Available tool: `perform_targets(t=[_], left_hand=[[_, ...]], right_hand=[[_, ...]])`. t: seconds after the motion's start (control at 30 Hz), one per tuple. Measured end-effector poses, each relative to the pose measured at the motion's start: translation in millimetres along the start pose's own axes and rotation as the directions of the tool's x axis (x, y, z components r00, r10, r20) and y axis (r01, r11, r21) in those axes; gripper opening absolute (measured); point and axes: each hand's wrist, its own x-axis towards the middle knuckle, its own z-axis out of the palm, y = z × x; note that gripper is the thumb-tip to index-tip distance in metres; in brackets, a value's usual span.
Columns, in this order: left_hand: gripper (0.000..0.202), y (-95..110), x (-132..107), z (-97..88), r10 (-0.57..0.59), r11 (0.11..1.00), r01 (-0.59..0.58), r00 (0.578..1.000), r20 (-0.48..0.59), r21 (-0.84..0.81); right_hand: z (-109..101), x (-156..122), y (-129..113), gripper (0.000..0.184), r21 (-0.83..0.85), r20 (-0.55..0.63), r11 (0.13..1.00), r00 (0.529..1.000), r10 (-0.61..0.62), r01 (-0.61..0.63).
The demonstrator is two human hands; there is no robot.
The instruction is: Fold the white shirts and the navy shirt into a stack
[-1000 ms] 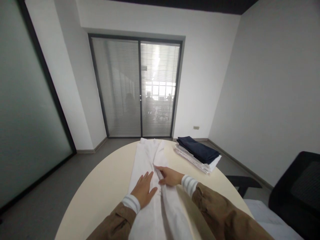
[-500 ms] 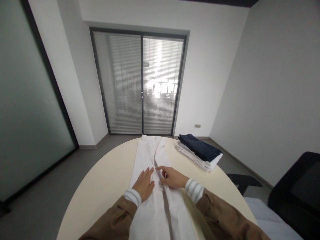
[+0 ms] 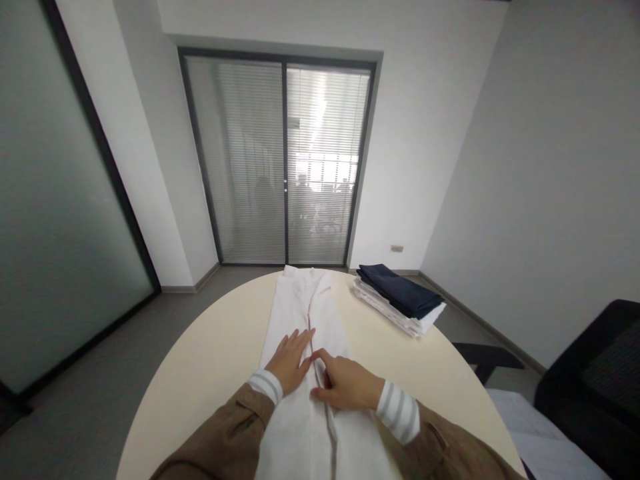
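Observation:
A long white garment [image 3: 293, 293] lies lengthwise over the table, its two sides meeting in a line down the middle. My left hand [image 3: 290, 360] rests on its left half, fingers stretched out and palm down, fingertips at that middle line. Close beside it, my right hand [image 3: 350, 383] is bent over the right half, with its fingers curled at the inner edge of the cloth. Its index fingertip is close to my left thumb. What the curled fingers pinch is partly hidden beneath the hand.
On the round cream table [image 3: 210, 353], a dark navy folded cloth [image 3: 400, 291] tops a stack of white folded cloths [image 3: 380, 310] at the back right. A black chair [image 3: 595, 387] stands at the right, with pale cloth or paper [image 3: 535, 427] beside it. Beyond is a glass door [image 3: 250, 167].
My right hand has slid toward me along the middle line. Above it, the raised fold of the right half now lies flatter, closer to the left half. My left hand has barely moved.

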Motion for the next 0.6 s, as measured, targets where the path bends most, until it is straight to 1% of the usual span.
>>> perform_targets(t=[0.03, 0.1, 0.2, 0.3, 0.33, 0.4, 0.5, 0.57, 0.6], left_hand=[[0.059, 0.4, -0.4, -1.0, 0.005, 1.000, -0.005, 1.000, 0.010, 0.002], [0.051, 1.4, -0.9, -2.7, 0.004, 1.000, -0.004, 1.000, 0.022, 0.006], [0.047, 2.7, -1.0, -4.1, 0.001, 1.000, -0.001, 1.000, 0.015, 0.007], [0.048, 3.3, -1.3, -4.4, 0.004, 1.000, -0.004, 1.000, 0.013, 0.010], [0.049, 3.3, -1.3, -4.4, 0.006, 1.000, -0.006, 1.000, 0.017, 0.015], [0.052, 3.3, -1.5, -4.2, 0.007, 1.000, -0.008, 1.000, 0.025, 0.028], [0.054, 3.9, -1.8, -4.9, 0.004, 0.999, -0.005, 0.999, 0.038, 0.040], [0.054, 5.1, -2.7, -7.6, 0.007, 0.999, -0.009, 0.999, 0.054, 0.043], [0.053, 6.1, -3.5, -10.0, 0.012, 0.999, -0.015, 0.998, 0.059, 0.045]], right_hand=[[1.6, -5.0, -3.3, 0.066, -0.031, 0.005, 0.999, 0.999, 0.034, -0.034], [5.2, -14.6, -10.7, 0.066, -0.069, 0.036, 0.996, 0.997, 0.062, -0.060], [8.7, -25.7, -21.4, 0.054, -0.068, 0.071, 0.998, 0.997, 0.008, -0.003], [8.8, -30.3, -27.5, 0.043, 0.007, 0.014, 0.999, 0.999, -0.046, 0.046], [8.8, -30.6, -28.1, 0.042, 0.043, 0.017, 0.997, 0.998, -0.065, 0.064], [9.5, -30.5, -27.5, 0.043, 0.116, 0.087, 0.987, 0.988, -0.124, 0.114], [12.6, -30.9, -25.6, 0.050, 0.212, 0.235, 0.964, 0.949, -0.212, 0.163], [14.6, -32.4, -25.4, 0.051, 0.239, 0.274, 0.958, 0.935, -0.224, 0.159], [15.3, -33.3, -25.6, 0.049, 0.246, 0.284, 0.957, 0.932, -0.224, 0.155]])
